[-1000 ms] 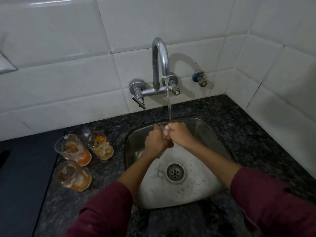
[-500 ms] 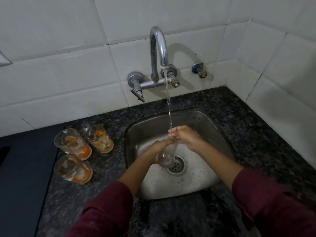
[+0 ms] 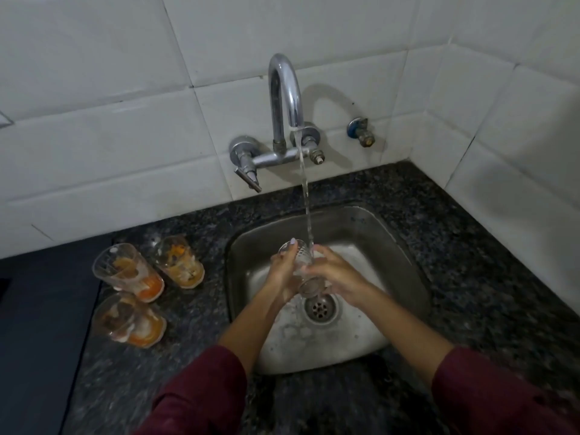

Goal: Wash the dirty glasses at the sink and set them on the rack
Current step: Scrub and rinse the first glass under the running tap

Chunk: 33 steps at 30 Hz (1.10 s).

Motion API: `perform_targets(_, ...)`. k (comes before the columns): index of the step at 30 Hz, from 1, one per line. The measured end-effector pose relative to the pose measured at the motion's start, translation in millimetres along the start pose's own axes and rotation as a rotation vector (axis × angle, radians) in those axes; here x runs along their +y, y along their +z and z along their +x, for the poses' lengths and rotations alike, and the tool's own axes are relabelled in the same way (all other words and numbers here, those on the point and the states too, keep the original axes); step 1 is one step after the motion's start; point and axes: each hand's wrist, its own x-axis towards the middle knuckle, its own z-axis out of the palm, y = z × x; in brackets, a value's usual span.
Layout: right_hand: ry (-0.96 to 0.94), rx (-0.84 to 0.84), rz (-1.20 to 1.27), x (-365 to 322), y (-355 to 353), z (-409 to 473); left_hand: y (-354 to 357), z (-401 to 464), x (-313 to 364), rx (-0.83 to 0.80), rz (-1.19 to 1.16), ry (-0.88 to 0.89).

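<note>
1. Glass in hand [image 3: 301,262]: a clear ribbed tumbler, held tilted over the sink [image 3: 361,227] just above the drain [image 3: 320,307]. It is placed under the water stream [image 3: 306,196] from the wall tap [image 3: 284,98]. No orange residue is seen on it; rinsing is judged to be under way.
2. Left hand [image 3: 282,271]: fingers are curled round the glass's left side, one fingertip at the rim.
3. Right hand [image 3: 337,274]: fingers are wrapped round the right side and the base end.
4. Dirty glasses, three, on the dark stone bench left of the sink: the far left glass [image 3: 127,271], the far right glass [image 3: 179,262] and the near glass [image 3: 127,321]. All are stood upright, close together, and smeared with orange and brown residue.
5. Rack: not in view; its place cannot be told.
6. Progress: no glass is shown set down washed. One is judged mid-wash, three are left untouched, and every placing on the rack remains.
</note>
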Motion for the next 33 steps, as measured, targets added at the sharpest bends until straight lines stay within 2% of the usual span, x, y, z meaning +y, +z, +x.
perform_targets(2, -0.126, -0.028, -0.227, -1, 7, -1, 7, 0, 6, 0.018, -0.022, 0.090)
perform_targets(4, -0.249, 0.043, -0.428, -7, 13, 0, 15, -3, 17, 0.084, 0.029, 0.154)
perform_targets(6, -0.365, 0.138, -0.599, -14, 15, -2, 21, -8, 26, 0.240, 0.241, 0.303)
perform_targets(8, -0.429, 0.220, -0.912, -20, 18, -7, 21, -7, 32, 0.435, 0.586, 0.581)
perform_targets(9, -0.464, 0.238, -1.049, -21, 20, -11, 21, -7, 34, 0.474, 0.670, 0.687)
perform_targets(11, -0.519, 0.267, -1.141, -24, 23, -19, 23, -10, 40, 0.444, 0.642, 0.764)
perform_targets(13, -0.523, 0.253, -1.097, -27, 24, -22, 27, -14, 46, 0.411, 0.550, 0.766)
perform_targets(15, -0.478, 0.206, -0.934, -33, 22, -18, 27, -12, 51, 0.383, 0.463, 0.770)
perform_targets(17, -0.403, 0.108, -0.674, -40, 18, -15, 26, -9, 53, 0.340, 0.361, 0.730)
perform_targets(20, -0.231, -0.126, -0.130, -48, 9, -18, 27, -10, 52, 0.294, 0.079, 0.643)
perform_targets(22, -0.122, -0.217, 0.078, -50, 4, -20, 25, -9, 48, 0.278, -0.013, 0.597)
perform_targets(23, -0.078, -0.214, 0.085, -51, 4, -22, 24, -8, 46, 0.260, 0.033, 0.606)
perform_targets(24, -0.068, -0.161, -0.012, -50, 6, -23, 23, -7, 46, 0.249, 0.155, 0.636)
perform_targets(25, -0.106, -0.075, -0.232, -50, 9, -24, 24, -6, 46, 0.244, 0.322, 0.673)
perform_targets(27, -0.231, 0.099, -0.861, -47, 17, -25, 31, -10, 50, 0.302, 0.633, 0.731)
perform_targets(28, -0.286, 0.175, -1.028, -46, 20, -26, 35, -13, 53, 0.339, 0.692, 0.760)
perform_targets(30, -0.345, 0.170, -0.981, -46, 20, -25, 39, -15, 59, 0.351, 0.643, 0.797)
perform_targets(31, -0.345, 0.100, -0.845, -48, 17, -24, 37, -13, 61, 0.341, 0.578, 0.781)
perform_targets(33, -0.267, -0.082, -0.409, -52, 8, -22, 33, -11, 63, 0.316, 0.393, 0.713)
